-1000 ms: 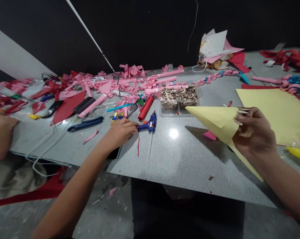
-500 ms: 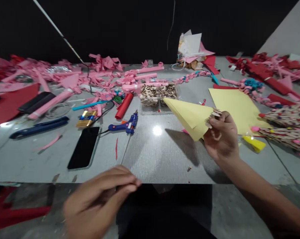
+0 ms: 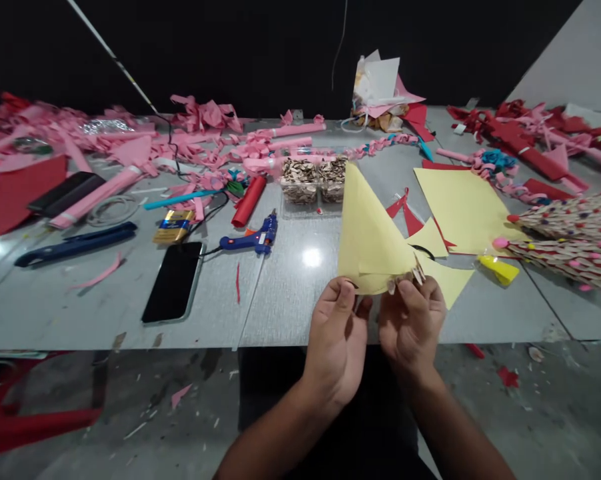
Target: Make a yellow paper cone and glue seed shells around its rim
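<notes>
Item: yellow paper cone [image 3: 368, 237], held upright at the near edge of the worktop [image 3: 280, 293], tip pointing to the far side; your left hand [image 3: 336, 340] pinches its lower rim with closed fingers, and your right hand [image 3: 413, 323] grips the same rim just beside it, small pale pieces caught between those fingers. Nearby stock: blue glue gun [image 3: 253, 239] and black phone [image 3: 174, 280] to the left, flat yellow sheet [image 3: 463, 207] to the right, clear box of chips [image 3: 313, 179] on the far side.
</notes>
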`<state>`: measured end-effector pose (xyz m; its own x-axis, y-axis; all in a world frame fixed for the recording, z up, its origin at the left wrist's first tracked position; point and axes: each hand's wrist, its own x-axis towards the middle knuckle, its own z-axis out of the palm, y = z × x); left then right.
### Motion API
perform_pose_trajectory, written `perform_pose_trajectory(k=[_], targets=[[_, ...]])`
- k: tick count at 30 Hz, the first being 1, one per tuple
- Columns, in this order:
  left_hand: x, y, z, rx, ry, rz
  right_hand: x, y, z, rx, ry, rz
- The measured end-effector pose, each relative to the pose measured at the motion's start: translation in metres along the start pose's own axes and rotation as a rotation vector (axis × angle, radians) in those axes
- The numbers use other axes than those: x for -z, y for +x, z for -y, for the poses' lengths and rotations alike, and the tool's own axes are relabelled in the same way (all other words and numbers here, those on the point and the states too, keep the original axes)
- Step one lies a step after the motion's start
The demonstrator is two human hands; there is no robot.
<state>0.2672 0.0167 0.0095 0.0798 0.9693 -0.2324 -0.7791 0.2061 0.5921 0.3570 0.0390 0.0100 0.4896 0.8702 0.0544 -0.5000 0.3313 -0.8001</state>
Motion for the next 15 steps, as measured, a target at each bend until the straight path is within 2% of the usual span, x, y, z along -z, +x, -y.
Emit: perform_pose_trajectory(k=[4, 8, 11, 15], targets=[[-0.003, 0.010, -0.007, -0.060, -0.024, 0.050, 0.000, -0.016, -0.003, -0.311, 0.155, 0.048], [-0.003, 0.009, -0.016, -0.082, -0.067, 0.043, -0.001, -0.030, -0.004, -0.471, 0.256, 0.066], [-0.002, 0.007, -0.022, -0.068, -0.092, 0.058, -0.006, -0.036, -0.005, -0.511, 0.271, 0.098], [0.004, 0.008, -0.030, -0.004, -0.086, 0.098, -0.008, -0.033, -0.008, -0.401, 0.276, 0.105]])
